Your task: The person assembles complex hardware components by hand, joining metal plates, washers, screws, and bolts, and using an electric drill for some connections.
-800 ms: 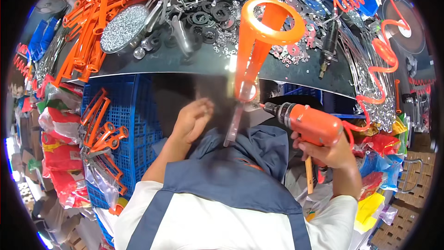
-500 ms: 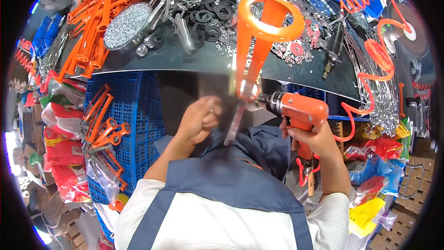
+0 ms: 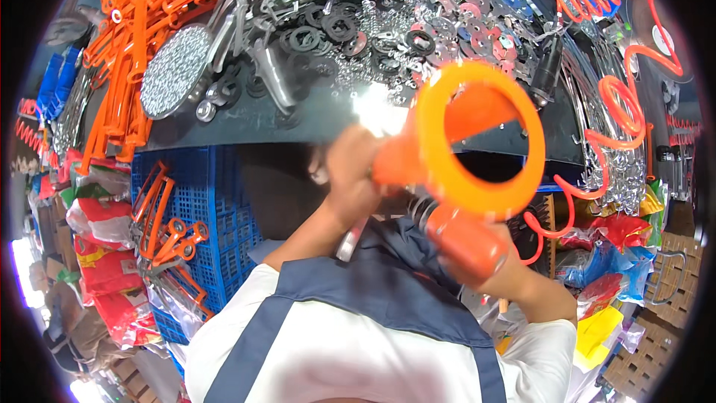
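Observation:
An orange caulking gun frame point(image 3: 523, 172) is tilted up in front of me, its large open ring turned toward the upper right. My left hand point(image 3: 349, 168), smeared by motion, is closed round the frame's narrower end. A silvery metal piece point(image 3: 347, 245) hangs below that grip. My right hand point(image 3: 507, 269) is wrapped round an orange drill point(image 3: 466, 242), held low behind the ring. The drill's dark chuck point(image 3: 423, 213) sits close under the frame; whether its tip touches the frame is hidden.
On the dark bench point(image 3: 216, 133) lie a pile of orange frames point(image 3: 138, 52), a dish of small metal parts point(image 3: 176, 71), metal handles, black rings and washers. A blue crate point(image 3: 224, 209) stands left. An orange coiled air hose point(image 3: 620, 104) hangs right, beside a black air tool point(image 3: 548, 67).
My left hand has risen and closed on the frame. The frame has swung down to the right, its ring turning toward me. The drill has dropped and tilted.

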Motion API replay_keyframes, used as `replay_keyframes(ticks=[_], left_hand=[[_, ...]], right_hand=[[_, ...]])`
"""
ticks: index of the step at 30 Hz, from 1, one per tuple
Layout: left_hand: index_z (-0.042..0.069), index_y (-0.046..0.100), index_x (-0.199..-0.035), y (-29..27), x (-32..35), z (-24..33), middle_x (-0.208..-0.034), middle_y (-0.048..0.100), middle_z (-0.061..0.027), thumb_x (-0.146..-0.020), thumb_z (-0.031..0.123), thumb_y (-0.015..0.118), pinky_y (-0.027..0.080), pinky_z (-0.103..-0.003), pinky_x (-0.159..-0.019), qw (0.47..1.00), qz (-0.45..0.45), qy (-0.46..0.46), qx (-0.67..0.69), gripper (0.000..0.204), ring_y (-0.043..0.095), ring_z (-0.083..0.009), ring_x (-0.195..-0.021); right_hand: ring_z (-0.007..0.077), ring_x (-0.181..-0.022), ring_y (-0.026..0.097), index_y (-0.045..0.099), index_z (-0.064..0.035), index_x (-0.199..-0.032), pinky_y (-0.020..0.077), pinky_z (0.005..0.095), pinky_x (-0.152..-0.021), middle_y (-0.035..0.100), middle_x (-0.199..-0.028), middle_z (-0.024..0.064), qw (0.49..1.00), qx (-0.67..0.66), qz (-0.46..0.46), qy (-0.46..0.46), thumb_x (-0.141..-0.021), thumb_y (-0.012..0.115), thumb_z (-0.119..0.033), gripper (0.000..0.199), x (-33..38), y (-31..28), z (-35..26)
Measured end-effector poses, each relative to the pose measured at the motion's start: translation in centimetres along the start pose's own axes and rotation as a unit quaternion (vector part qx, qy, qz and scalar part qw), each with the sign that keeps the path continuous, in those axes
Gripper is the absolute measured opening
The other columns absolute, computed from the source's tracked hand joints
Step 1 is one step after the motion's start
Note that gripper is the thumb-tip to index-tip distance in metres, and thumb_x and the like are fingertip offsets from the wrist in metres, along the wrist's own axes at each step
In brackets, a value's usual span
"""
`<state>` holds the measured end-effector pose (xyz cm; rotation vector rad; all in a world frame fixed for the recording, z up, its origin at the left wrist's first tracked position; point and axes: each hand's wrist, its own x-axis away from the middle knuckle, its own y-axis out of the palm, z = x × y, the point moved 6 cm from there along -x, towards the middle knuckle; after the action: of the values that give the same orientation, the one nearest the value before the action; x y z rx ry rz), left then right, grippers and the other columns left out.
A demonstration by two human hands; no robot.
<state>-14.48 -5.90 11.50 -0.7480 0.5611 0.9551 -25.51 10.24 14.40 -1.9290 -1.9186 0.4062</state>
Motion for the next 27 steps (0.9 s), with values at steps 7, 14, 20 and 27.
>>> replay_keyframes(ticks=[7, 14, 20, 27], left_hand=[[-0.001, 0.067, -0.091, 0.6, 0.4, -1.1, -0.065, 0.056, -0.0092, -0.085, 0.045, 0.056, 0.035, -0.034, -0.050, 0.986, 0.107, 0.005, 0.125, 0.047, 0.046, -0.0208, -0.054], [0.004, 0.069, -0.096, -0.1, -1.3, -0.8, -0.082, 0.065, -0.0133, -0.089, 0.039, 0.050, 0.050, -0.038, -0.066, 0.993, -0.061, 0.032, 0.098, 0.040, 0.064, -0.0285, -0.076], [0.001, 0.064, -0.106, 0.8, 0.9, -3.2, -0.099, 0.064, -0.0123, -0.093, 0.030, 0.046, 0.047, -0.034, -0.079, 0.970, -0.070, -0.209, 0.103, 0.036, 0.061, -0.0252, -0.091], [-0.008, 0.052, -0.118, -4.0, 10.5, -6.7, -0.110, 0.062, -0.0161, -0.088, 0.009, 0.053, 0.046, -0.025, -0.073, 0.738, 0.071, -0.551, 0.384, 0.034, 0.057, -0.0163, -0.087]], right_hand=[[0.0294, -0.080, 0.062, 0.059, 0.0004, -0.104, 0.0526, 0.0346, -0.065, 0.061, -0.093, 0.0135, 0.995, -0.069, -0.025, 0.073, -0.068, 0.067, -0.006, 0.037, 1.1, 3.2, 1.6], [0.0293, -0.085, 0.063, 0.058, 0.0004, -0.110, 0.0511, 0.0342, -0.074, 0.062, -0.096, 0.0148, 0.999, 0.024, 0.036, -0.025, -0.069, 0.073, -0.011, 0.045, -0.1, 1.8, -1.7], [0.0113, -0.075, 0.062, 0.057, -0.0014, -0.115, 0.0517, 0.0264, -0.064, 0.065, -0.093, 0.0061, 0.953, -0.237, 0.063, 0.179, -0.077, 0.066, 0.000, 0.039, 0.4, 0.4, 0.2], [0.0120, -0.069, 0.061, 0.051, 0.0019, -0.120, 0.0490, 0.0222, -0.049, 0.061, -0.085, 0.0090, 0.944, -0.260, 0.184, 0.085, -0.077, 0.059, 0.010, 0.045, 4.5, -0.6, 0.1]])
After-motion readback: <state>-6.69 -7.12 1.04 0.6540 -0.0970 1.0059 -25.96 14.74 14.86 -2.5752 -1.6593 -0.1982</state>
